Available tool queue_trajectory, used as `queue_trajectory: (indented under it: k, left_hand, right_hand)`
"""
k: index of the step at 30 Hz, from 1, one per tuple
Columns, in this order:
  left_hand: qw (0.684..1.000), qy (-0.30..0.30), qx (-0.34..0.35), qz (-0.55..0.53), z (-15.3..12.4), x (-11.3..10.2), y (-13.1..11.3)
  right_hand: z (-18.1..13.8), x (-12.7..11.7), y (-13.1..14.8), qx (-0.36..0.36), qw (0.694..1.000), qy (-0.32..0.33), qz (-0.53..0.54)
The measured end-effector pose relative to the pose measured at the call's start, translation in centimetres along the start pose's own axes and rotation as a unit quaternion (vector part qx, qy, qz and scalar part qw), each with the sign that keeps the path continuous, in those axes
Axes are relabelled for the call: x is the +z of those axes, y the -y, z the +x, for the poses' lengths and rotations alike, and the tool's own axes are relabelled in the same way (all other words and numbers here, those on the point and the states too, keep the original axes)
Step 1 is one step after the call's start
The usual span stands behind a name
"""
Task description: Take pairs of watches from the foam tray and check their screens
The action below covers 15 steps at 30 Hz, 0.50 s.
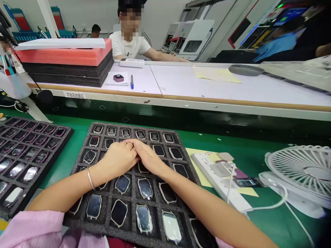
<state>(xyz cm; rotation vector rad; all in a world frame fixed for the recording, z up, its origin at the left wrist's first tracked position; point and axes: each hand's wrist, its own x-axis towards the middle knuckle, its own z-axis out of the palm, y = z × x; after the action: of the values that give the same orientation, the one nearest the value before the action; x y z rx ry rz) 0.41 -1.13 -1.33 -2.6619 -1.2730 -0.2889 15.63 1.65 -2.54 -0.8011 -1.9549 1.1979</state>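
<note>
Watch cases already fill the six-o'clock tray wherever visible, though left hand and right hand, grip untellable, hide any gaps.

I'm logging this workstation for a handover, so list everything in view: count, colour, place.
Centre tray: one, dark grey, on the green table
Watch cases: many, silvery frames, in that tray
Left tray: one, dark, far left, holding more watch cases
Power strip: one, white, right of centre tray
Fan: one, white, far right
Shelf: one, white, behind the table
Foam stack: one, red over black, shelf's left
Small watch case: one, purple, on shelf
Pen: one, blue, beside it
Dotted sheet: one, yellow, on shelf
Disc: one, grey, shelf's right
Cup: one, white, far left
People: at least three, varied clothing, background
Bracelet: one, silver, left wrist
Left hand, right hand: one each, bare, together above centre tray
</note>
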Motion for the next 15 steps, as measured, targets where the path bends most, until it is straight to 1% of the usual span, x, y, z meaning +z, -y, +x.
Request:
queue_trajectory:
  k: [2, 4, 6, 8, 11, 13, 15]
  left_hand:
    - [0.999, -0.004, -0.032, -0.01, -0.1, -0.2, -0.1]
    - [0.999, 0.016, -0.046, -0.016, 0.0, -0.2, -0.6]
    - [0.998, 0.037, -0.053, -0.023, 0.0, -0.1, -1.3]
    - [0.997, 0.031, -0.063, -0.024, 0.0, 0.2, -1.9]
    - [0.997, -0.032, -0.065, -0.019, -0.1, 0.8, -2.6]
    - [0.996, -0.078, -0.046, -0.019, -0.3, 1.1, -2.6]
    - [0.994, -0.103, -0.019, -0.012, -0.5, 1.2, -2.4]
  right_hand:
    - [-0.4, 0.1, 0.1, -0.007, 1.0, 0.027, -0.012]
    - [-0.7, 0.3, 0.3, -0.002, 0.998, 0.041, -0.04]
    - [-1.0, 0.7, 0.6, 0.011, 0.998, 0.033, -0.058]
    - [-1.3, 1.0, 0.9, 0.019, 0.998, 0.025, -0.051]
    - [-1.4, 1.3, 1.2, 0.022, 0.999, -0.001, -0.034]
    - [-1.3, 1.2, 1.2, 0.023, 0.999, -0.023, -0.031]
    - [-0.9, 0.8, 0.9, 0.015, 0.999, -0.038, -0.036]
